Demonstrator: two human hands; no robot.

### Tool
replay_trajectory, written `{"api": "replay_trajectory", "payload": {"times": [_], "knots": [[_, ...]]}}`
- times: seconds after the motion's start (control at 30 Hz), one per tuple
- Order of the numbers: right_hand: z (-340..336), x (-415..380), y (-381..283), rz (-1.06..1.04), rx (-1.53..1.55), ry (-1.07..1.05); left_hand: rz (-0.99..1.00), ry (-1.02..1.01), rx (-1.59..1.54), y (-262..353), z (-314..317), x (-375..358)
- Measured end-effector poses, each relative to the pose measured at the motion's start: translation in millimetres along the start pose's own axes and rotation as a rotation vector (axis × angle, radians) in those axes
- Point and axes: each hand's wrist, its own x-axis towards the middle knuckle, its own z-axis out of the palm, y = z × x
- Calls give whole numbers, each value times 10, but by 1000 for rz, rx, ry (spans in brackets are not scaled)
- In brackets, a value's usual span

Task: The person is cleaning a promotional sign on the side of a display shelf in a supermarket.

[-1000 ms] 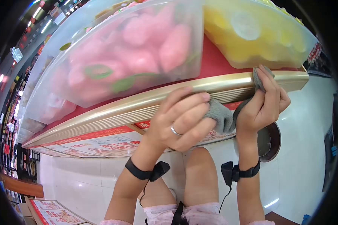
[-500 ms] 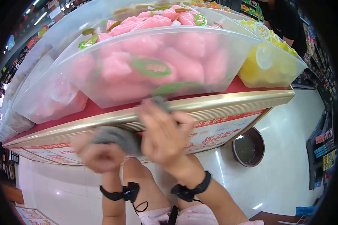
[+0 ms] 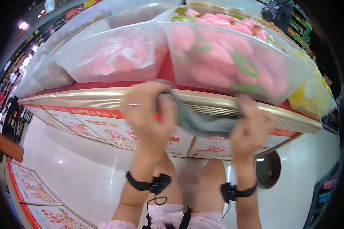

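Observation:
A grey cloth (image 3: 202, 121) stretches between my two hands and sags across the gold ribbed edge (image 3: 103, 92) of the display stand. My left hand (image 3: 150, 110) grips one end of it at the stand's edge, below the gap between two clear bins. On the other end my right hand (image 3: 252, 128) is closed, a little blurred, just under the bin of pink packets (image 3: 225, 57). Both hands lie against or very near the edge; exact contact is hard to tell.
Clear plastic bins stand in a row: one with paler pink packets (image 3: 114, 57), one with yellow packets (image 3: 313, 97). On the tiled floor at right is a dark bucket (image 3: 269, 171). Another printed stand (image 3: 34, 187) is at lower left. A dark-clothed person is partly visible at upper right.
My view has swung left, so the bins appear further right. My hands have spread apart, and the bunched cloth is now stretched between them along the edge.

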Motion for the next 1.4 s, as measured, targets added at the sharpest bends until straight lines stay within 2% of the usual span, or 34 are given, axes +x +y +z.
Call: {"api": "replay_trajectory", "payload": {"times": [0.03,0.1,0.2,0.3,0.47,0.57,0.6,0.7,0.77,0.9,1.0,1.1,1.17,1.2,1.27,1.3,1.37,1.4], "knots": [[-99,-23,159,36,-39,9,56,-29,18,127,61,10],[-240,-50,399,34,-99,1,43,-118,-83,389,214,21],[-305,-108,607,89,-102,30,39,-125,-158,687,425,-6],[-237,-109,497,103,-111,45,116,-65,-146,678,483,-13],[28,-5,-85,96,9,-32,37,-68,-18,111,99,0],[182,34,-476,27,71,-113,39,53,178,-483,-262,92],[247,24,-599,-4,97,-127,-66,92,240,-670,-369,99],[474,3,-1059,-88,120,-154,-125,150,364,-1162,-670,157],[587,52,-1361,-121,78,-158,-155,204,503,-1275,-743,169],[683,85,-1608,-110,135,-156,-284,214,481,-1128,-546,136],[643,37,-1428,-118,216,-109,-74,175,241,-781,-150,72],[412,4,-949,-39,214,-55,-26,295,48,-421,287,-94],[171,-73,-582,-2,117,-35,120,253,254,-160,323,-186],[77,-85,-428,17,101,-4,112,245,199,3,404,-199],[-68,-88,4,46,20,-21,235,172,187,324,567,-194],[-132,-114,243,73,-21,-32,233,168,171,516,648,-180],[-258,-182,737,73,-183,6,292,-24,77,965,793,-133],[-351,-204,969,81,-242,14,286,-51,15,1130,877,-136]]}}
